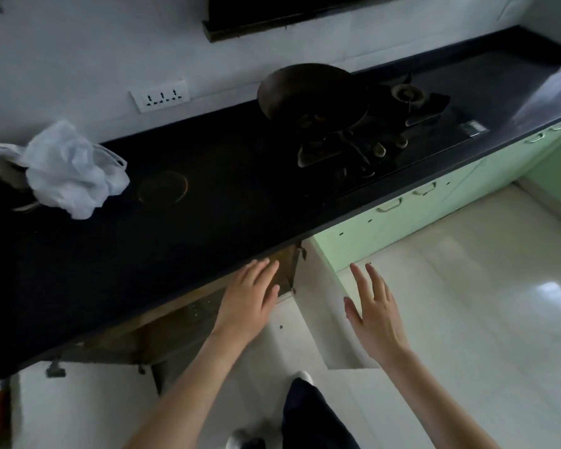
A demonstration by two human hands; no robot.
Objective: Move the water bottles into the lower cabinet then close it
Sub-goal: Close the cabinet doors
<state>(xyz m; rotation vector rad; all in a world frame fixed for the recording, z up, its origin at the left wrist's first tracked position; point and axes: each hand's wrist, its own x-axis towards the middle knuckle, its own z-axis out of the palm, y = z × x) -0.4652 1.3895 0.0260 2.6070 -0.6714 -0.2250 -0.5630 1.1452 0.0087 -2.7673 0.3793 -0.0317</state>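
Note:
The lower cabinet [188,322] under the dark countertop stands open, its inside dark and brown. Its right door [324,306] swings out toward me, showing its pale inner face. My left hand [246,299] is flat with fingers apart, held at the cabinet's opening just under the counter edge, holding nothing. My right hand [374,314] is open too, fingers spread, at the outer side of the swung-out door; whether it touches the door I cannot tell. No water bottle shows in view; the cabinet's inside is too dark to read.
A black countertop [175,241] carries a crumpled white plastic bag [68,170] at left and a gas stove [370,137] with a dark wok [311,92]. Green cabinet fronts [434,209] run to the right. Another pale door [88,403] hangs open at lower left. My leg [308,416] stands on pale floor tiles.

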